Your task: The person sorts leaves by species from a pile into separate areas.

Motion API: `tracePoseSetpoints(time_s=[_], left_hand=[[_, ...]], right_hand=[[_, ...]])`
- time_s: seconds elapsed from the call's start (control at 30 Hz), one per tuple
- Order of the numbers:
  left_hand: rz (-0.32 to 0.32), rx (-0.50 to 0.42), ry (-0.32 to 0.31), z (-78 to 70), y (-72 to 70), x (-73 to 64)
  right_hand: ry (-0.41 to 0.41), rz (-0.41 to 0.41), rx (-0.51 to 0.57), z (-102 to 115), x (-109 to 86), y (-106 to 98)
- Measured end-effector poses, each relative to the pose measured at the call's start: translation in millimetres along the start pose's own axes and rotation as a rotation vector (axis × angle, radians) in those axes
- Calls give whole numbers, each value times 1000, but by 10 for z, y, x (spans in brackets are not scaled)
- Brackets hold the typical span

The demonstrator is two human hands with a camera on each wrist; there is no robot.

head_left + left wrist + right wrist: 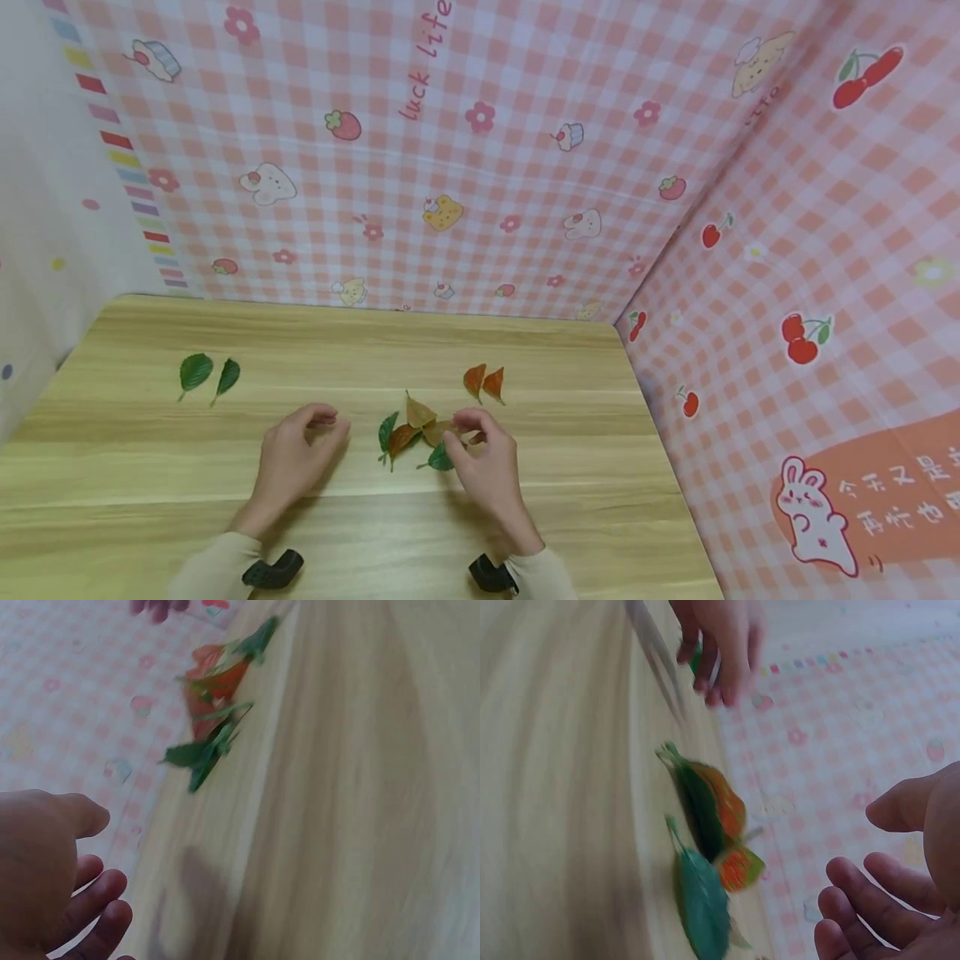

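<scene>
The leaf pile (407, 435) is lying between left hand (294, 457) and right hand (489, 467), both loosely parted, holding nothing; the right is hovering at its edge, where a brush could scatter it.

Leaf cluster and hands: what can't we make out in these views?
Head: right hand hides part of the tan leaf beside it.
Left wrist: blur smears outlines in the leaf cluster; top edge cuts off most of the right hand.
Right wrist: nearest green leaf meets the bottom edge, so its tip is unclear; blur on the left hand leaves the green patch between its fingers unidentifiable.
</scene>
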State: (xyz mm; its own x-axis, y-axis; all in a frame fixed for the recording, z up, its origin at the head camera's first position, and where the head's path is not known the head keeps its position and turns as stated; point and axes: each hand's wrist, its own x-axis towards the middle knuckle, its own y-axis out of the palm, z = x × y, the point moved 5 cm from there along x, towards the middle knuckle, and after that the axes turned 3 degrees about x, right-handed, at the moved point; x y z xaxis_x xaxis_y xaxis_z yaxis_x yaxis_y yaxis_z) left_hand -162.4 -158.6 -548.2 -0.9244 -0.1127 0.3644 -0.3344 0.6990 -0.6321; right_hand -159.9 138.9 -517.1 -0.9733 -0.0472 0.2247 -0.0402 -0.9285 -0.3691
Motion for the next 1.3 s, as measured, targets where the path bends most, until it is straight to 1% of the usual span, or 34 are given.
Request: tracePoseSetpoints(time_s=[0.2, 0.4, 0.5, 0.63, 0.87, 0.97, 1.17, 1.3], left_hand=[[91, -3, 1, -97, 229, -15], [120, 11, 2, -157, 352, 14], [134, 24, 0, -181, 393, 35], [151, 41, -21, -196, 440, 56], [164, 49, -56, -200, 510, 80], [176, 63, -61, -208, 527, 83], [184, 81, -56, -231, 552, 87], [196, 76, -52, -240, 572, 87]], right_hand=[[-8, 51, -28, 31, -61, 210], [-35, 72, -57, 50, -80, 352], [-68, 87, -90, 59, -81, 415], [-109, 103, -132, 71, -69, 480], [-150, 100, -221, 58, -30, 558], [-169, 93, -249, 49, -21, 584], [-163, 85, -290, 15, 1, 624], [-145, 73, -285, 11, 14, 633]])
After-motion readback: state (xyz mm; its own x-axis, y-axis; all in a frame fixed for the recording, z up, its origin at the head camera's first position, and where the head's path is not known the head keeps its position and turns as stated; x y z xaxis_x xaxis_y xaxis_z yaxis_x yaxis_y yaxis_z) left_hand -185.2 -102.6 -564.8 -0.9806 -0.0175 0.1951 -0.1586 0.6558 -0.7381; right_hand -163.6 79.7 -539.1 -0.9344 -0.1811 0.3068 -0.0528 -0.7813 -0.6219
